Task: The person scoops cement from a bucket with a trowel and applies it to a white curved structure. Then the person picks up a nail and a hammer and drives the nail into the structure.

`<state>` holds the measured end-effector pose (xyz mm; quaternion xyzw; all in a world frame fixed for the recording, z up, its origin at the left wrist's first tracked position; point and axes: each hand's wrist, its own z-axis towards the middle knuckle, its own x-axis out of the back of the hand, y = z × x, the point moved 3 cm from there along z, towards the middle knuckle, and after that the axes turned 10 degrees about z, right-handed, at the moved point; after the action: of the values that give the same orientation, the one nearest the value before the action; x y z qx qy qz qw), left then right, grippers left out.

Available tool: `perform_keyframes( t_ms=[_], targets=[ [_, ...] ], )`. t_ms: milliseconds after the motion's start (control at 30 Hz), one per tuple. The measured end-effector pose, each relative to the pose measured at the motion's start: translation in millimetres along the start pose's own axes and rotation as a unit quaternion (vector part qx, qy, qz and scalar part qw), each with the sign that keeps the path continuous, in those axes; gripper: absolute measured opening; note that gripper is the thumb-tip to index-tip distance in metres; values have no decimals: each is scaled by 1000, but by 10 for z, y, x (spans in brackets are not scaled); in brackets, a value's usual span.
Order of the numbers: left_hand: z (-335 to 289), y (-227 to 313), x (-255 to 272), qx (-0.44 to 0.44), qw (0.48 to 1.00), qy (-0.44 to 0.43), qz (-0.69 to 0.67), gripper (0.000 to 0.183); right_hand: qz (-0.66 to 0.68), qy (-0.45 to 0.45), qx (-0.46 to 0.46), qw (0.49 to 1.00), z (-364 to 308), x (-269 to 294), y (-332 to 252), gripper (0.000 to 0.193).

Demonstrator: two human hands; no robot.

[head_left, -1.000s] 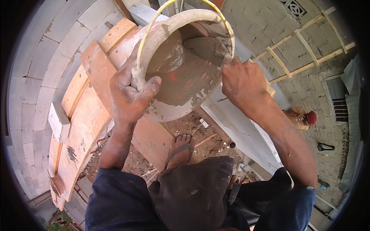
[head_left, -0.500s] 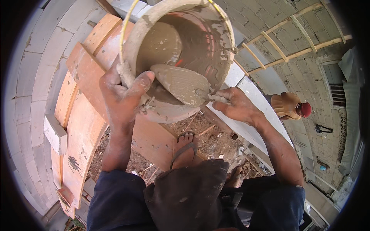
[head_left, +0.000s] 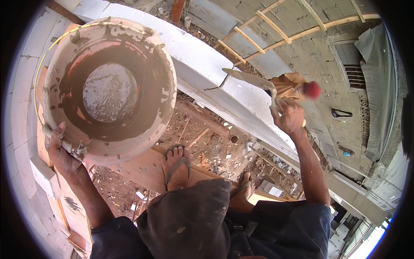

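The left forearm reaches forward and outward; the left hand (head_left: 64, 151) is curled tight on the near rim of one bucket (head_left: 157, 112), thumb pointing up. Mortar (head_left: 110, 93) lies in the bucket, ahead and to the right of that hand. The right arm stretches forward, the right hand (head_left: 290, 116) wrapped round the handle of one trowel (head_left: 250, 79), its blade pointing leftward. Two sandalled feet (head_left: 177, 168) show lower down, between the hands. Beyond the right hand is one person (head_left: 286, 85) in a red cap.

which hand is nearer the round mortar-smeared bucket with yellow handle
Left: the left hand grips the bucket at its lower left; the right hand is apart, to its right.
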<state>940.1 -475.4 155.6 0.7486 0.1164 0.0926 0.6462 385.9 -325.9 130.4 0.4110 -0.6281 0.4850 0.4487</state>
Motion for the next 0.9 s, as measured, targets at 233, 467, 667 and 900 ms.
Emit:
perform_keyframes(
  t_ms=[233, 467, 667, 900],
  targets=[
    [60, -12, 389, 35, 995, 25, 95, 44, -15, 72, 9, 997, -196, -570, 72, 21],
    [95, -75, 305, 38, 995, -10, 94, 44, 128, -26, -267, 955, -558, -549, -214, 35],
    [174, -155, 379, 60, 990, -14, 124, 46, 423, -62, -321, 845, -823, -914, -642, 30],
    [215, -93, 257, 72, 990, -52, 107, 46, 535, 12, -371, 759, -224, -1005, -1522, 32]
  ],
)
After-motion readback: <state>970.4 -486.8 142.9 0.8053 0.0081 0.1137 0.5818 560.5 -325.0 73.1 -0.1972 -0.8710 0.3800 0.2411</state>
